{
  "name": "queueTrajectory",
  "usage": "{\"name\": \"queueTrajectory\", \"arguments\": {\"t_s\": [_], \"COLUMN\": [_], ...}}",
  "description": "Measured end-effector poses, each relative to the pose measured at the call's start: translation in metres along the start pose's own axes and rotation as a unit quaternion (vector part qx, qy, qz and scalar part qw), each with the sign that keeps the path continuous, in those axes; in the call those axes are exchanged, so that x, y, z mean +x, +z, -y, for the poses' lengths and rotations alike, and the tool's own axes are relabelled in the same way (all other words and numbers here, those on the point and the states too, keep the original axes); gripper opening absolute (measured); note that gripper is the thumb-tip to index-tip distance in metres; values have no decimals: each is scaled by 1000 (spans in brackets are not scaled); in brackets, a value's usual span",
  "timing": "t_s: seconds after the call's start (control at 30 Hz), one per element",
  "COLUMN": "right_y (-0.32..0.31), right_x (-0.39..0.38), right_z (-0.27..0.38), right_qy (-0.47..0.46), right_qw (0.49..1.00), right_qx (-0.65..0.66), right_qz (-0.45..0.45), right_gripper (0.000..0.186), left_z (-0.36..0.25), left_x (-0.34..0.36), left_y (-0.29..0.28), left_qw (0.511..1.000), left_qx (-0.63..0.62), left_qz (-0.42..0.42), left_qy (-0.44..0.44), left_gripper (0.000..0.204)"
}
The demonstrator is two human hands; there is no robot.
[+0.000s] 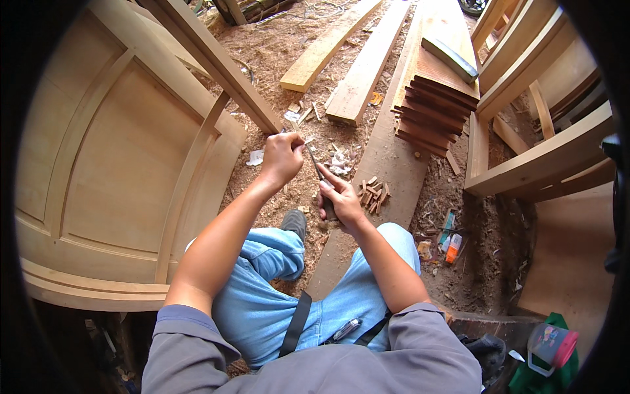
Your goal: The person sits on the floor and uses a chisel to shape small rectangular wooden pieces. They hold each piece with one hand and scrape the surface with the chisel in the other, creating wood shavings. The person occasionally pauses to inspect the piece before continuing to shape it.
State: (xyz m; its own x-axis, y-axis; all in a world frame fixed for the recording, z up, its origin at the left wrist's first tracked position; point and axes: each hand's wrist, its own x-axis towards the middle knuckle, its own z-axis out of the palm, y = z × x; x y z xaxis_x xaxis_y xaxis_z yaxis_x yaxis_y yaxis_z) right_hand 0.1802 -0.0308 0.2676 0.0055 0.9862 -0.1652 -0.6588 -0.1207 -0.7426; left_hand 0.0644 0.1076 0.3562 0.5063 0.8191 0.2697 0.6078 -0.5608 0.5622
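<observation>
My left hand [282, 157] is closed in a pinch, with a small wooden stick [294, 127] showing above the fingers. Just behind it is the lower end of a long wooden rail [230, 75]. In my right hand [343, 200] is a thin-bladed hand tool [314, 157] with a dark handle. Its blade slants up and left, the tip close to my left fingers. Whether it is a knife or a chisel I cannot tell. A small pile of short wooden sticks [374, 195] lies on a wide board to the right of my right hand.
A large panelled wooden door [125, 151] stands at the left. Two planks [328, 49] [371, 62] lie ahead on shavings. Stacked dark slats [433, 115] rest on the wide board [394, 157]. Wooden frames [545, 154] fill the right, near an orange-capped bottle [453, 249] and a plastic jug [551, 345].
</observation>
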Motion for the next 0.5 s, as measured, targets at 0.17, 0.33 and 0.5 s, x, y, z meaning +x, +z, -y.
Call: {"name": "queueTrajectory", "arguments": {"t_s": [0.17, 0.33, 0.5], "right_y": [-34, -86, -53], "right_x": [27, 31, 12], "right_z": [10, 12, 7], "right_qy": [-6, -110, -94], "right_qw": [923, 912, 991], "right_qx": [164, 191, 51], "right_qz": [-347, -346, -82], "right_gripper": [53, 57, 55], "left_z": [-12, -20, -4], "left_x": [-8, -7, 13], "left_y": [1, -1, 5], "left_qw": [995, 998, 936], "left_qx": [68, -60, -272], "left_qz": [16, 17, 64], "left_qy": [72, -10, -214], "left_gripper": [10, 12, 16]}}
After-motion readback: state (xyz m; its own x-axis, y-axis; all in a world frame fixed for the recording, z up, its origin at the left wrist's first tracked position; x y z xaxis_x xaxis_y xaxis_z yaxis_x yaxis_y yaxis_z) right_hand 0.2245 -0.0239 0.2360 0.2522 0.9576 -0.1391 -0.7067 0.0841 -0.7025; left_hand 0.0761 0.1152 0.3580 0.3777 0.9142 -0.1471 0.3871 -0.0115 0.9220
